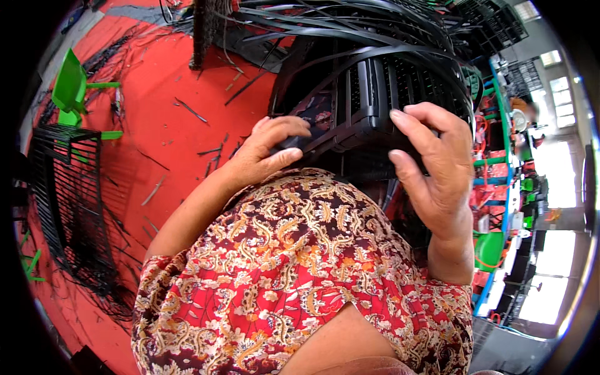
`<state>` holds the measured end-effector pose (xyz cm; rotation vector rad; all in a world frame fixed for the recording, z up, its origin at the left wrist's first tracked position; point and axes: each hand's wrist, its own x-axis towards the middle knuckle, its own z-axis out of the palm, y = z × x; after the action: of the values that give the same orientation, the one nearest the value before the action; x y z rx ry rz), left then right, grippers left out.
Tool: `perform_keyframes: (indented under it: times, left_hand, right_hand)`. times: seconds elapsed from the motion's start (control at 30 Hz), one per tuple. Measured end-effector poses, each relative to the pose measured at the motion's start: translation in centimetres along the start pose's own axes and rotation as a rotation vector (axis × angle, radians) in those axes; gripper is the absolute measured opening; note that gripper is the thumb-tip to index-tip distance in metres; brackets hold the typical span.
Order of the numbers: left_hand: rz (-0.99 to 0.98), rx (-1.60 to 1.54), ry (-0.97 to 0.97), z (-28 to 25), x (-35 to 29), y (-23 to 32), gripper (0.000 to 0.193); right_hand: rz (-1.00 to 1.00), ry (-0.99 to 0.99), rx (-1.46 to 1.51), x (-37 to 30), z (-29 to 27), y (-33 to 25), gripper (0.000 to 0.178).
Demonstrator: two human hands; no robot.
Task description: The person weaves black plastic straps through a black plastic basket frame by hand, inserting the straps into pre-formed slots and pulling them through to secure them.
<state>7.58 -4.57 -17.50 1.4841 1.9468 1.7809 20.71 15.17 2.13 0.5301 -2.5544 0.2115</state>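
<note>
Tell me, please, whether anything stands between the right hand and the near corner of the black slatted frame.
Nothing visible does: the right hand is open right beside that corner of the black slatted frame. Loose black strips arch over its far part, beyond the hand. Whether skin touches frame, I cannot tell.

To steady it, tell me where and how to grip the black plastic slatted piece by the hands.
Grip the black plastic slatted piece by its thick near corner, probably from the right: the corner juts toward the red patterned shirt, and the open right hand is alongside.
</note>
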Motion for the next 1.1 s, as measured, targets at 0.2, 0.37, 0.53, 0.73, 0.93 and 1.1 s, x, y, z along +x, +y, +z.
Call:
perform_keyframes:
  times: [0.2,0.37,0.53,0.73,0.93,1.1]
  left_hand:
    - [-0.028,0.08,0.112,-2.4,0.5,3.6,0.027]
    - [-0.374,-0.563,0.076,-0.5,1.4,4.1,0.026]
    - [-0.414,-1.104,-0.024,0.8,2.5,3.1,0.019]
    - [-0.384,-1.148,-0.151,2.1,3.8,3.3,0.017]
    - [-0.38,-1.264,-0.277,3.8,4.3,3.4,0.018]
    - [-0.415,-1.193,-0.348,4.4,4.5,4.0,0.02]
  right_hand:
    - [0.04,0.084,-0.111,-2.2,1.1,1.3,0.039]
    - [0.1,0.098,-0.051,-2.3,1.6,0.3,0.036]
    - [0.123,0.12,-0.008,-3.2,1.5,1.0,0.034]
    - [0.194,0.156,0.005,-5.1,0.9,1.6,0.032]
    - [0.219,0.167,0.025,-7.1,-0.3,3.0,0.033]
    - [0.204,0.124,0.031,-8.1,-1.2,3.7,0.034]
